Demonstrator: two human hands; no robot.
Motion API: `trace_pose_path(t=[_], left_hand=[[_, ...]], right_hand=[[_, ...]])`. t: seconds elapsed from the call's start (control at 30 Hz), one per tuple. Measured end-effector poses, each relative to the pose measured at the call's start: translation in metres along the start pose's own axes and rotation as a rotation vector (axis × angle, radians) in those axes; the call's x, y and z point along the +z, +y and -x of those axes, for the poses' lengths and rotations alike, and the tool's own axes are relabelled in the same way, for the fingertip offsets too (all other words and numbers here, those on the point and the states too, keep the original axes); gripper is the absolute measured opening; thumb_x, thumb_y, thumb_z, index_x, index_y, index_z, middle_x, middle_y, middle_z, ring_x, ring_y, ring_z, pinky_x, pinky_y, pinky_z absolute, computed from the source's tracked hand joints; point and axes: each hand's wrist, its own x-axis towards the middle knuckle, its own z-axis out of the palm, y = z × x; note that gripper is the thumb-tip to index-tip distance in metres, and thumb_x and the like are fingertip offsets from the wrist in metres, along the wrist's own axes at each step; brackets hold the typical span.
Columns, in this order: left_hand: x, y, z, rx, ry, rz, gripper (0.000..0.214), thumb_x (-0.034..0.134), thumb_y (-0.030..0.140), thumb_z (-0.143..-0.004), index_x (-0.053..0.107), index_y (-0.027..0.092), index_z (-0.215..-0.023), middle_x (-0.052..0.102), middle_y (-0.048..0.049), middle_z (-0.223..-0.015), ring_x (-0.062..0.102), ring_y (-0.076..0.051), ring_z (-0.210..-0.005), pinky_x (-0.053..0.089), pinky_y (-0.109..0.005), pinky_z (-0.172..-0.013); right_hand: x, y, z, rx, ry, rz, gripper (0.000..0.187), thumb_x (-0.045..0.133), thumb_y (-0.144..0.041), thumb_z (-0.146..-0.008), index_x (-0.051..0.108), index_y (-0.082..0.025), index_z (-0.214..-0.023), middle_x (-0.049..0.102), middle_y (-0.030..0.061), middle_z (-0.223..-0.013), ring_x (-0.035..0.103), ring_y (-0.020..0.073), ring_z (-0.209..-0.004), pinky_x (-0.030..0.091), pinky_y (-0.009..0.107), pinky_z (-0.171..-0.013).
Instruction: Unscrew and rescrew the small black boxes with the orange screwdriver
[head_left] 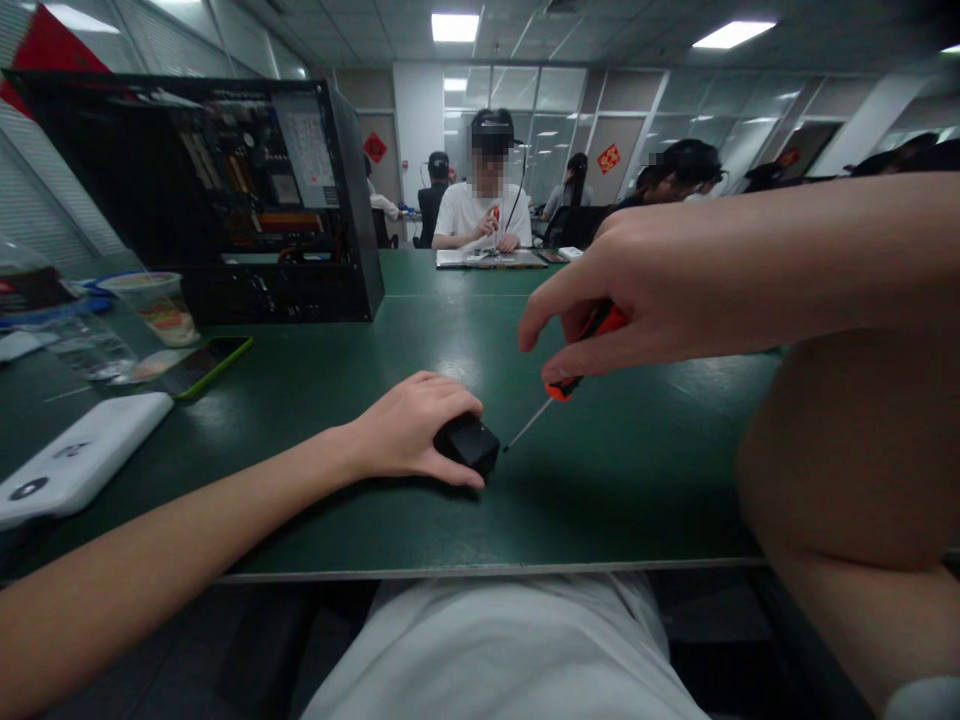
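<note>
My left hand [409,428] rests on the green table [615,480], fingers wrapped round a small black box [468,442] that it holds down on the surface. My right hand [637,290] hovers above and to the right, pinching an orange-and-black screwdriver [577,360]. The thin metal shaft slants down to the left and its tip sits right at the box's right side. Most of the handle is hidden inside my fingers.
An open black computer case [225,190] stands at the back left. A phone in a green case [206,365], a plastic cup [154,305], a clear bottle [52,320] and a white device [75,455] lie at the left. Other people sit at tables behind.
</note>
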Motion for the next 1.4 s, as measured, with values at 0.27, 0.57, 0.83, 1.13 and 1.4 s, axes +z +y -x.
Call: trace_pose_path(t=[0.27,0.57,0.83,1.13,1.4], left_hand=[[0.001,0.003,0.003,-0.001,-0.009,0.04,0.05,0.063,0.063,-0.09,0.068,0.019,-0.112,0.075,-0.0062,-0.098,0.07,-0.022,-0.089,0.046,-0.03,-0.079],[0.001,0.003,0.003,0.003,-0.01,0.068,0.048,0.066,0.06,-0.09,0.068,0.018,-0.114,0.076,-0.0068,-0.101,0.071,-0.023,-0.092,0.047,-0.029,-0.081],[0.001,0.004,0.002,-0.003,-0.013,0.074,0.046,0.066,0.059,-0.09,0.068,0.019,-0.113,0.076,-0.0065,-0.101,0.071,-0.022,-0.091,0.047,-0.029,-0.081],[0.002,0.004,0.003,0.014,-0.012,0.066,0.047,0.065,0.058,-0.091,0.068,0.017,-0.114,0.076,-0.0074,-0.102,0.071,-0.023,-0.091,0.047,-0.03,-0.08],[0.001,0.004,0.003,0.007,-0.014,0.061,0.047,0.065,0.059,-0.091,0.068,0.017,-0.113,0.076,-0.0072,-0.101,0.071,-0.023,-0.091,0.047,-0.03,-0.08]], right_hand=[[0.003,-0.003,-0.008,-0.07,-0.033,-0.056,0.028,0.067,-0.046,-0.091,0.075,-0.026,-0.107,0.074,-0.0004,-0.078,0.061,0.0099,-0.063,0.037,0.026,-0.059],[0.003,0.001,-0.018,-0.05,-0.098,-0.017,0.033,0.062,-0.047,-0.094,0.074,-0.023,-0.112,0.074,0.001,-0.078,0.056,0.0095,-0.057,0.037,0.026,-0.061],[0.003,-0.004,-0.02,-0.059,-0.092,0.004,0.035,0.06,-0.049,-0.095,0.076,-0.02,-0.107,0.073,0.0021,-0.075,0.057,0.0102,-0.06,0.038,0.025,-0.06],[0.001,-0.009,-0.018,-0.02,-0.139,-0.006,0.029,0.058,-0.042,-0.097,0.075,-0.021,-0.109,0.074,0.0014,-0.077,0.052,0.007,-0.05,0.035,0.025,-0.055],[0.005,0.0,-0.018,-0.035,-0.098,-0.07,0.035,0.064,-0.05,-0.093,0.075,-0.02,-0.108,0.074,0.0019,-0.078,0.055,0.0079,-0.056,0.037,0.025,-0.059]])
